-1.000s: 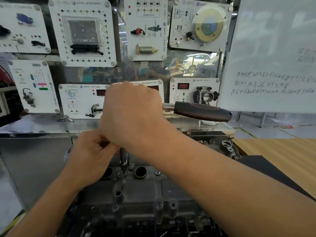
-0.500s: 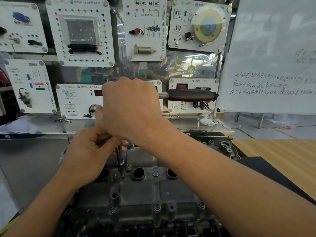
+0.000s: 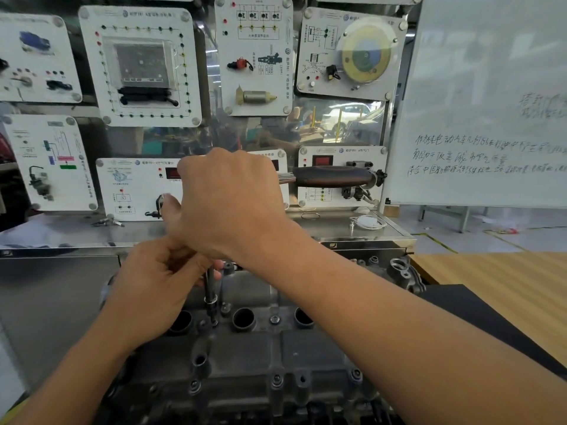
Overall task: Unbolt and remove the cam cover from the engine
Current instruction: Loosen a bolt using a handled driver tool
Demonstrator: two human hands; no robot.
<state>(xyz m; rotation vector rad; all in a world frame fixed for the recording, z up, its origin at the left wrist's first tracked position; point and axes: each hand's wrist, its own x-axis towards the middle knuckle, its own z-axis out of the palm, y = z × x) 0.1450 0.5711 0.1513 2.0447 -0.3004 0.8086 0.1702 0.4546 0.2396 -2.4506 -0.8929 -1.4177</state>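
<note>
Hands over cam cover (image 3: 245, 354), right hand (image 3: 227, 204) gripping ratchet (image 3: 334, 177), left hand (image 3: 153, 280) pinching upright extension (image 3: 210, 289)

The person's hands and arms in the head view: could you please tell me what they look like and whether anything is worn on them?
Both are bare. The left hand and the right hand wear no gloves, and no ring, watch or bracelet shows on them. The left forearm and the right forearm are uncovered down to the picture's edge, with no sleeve in view.
</note>
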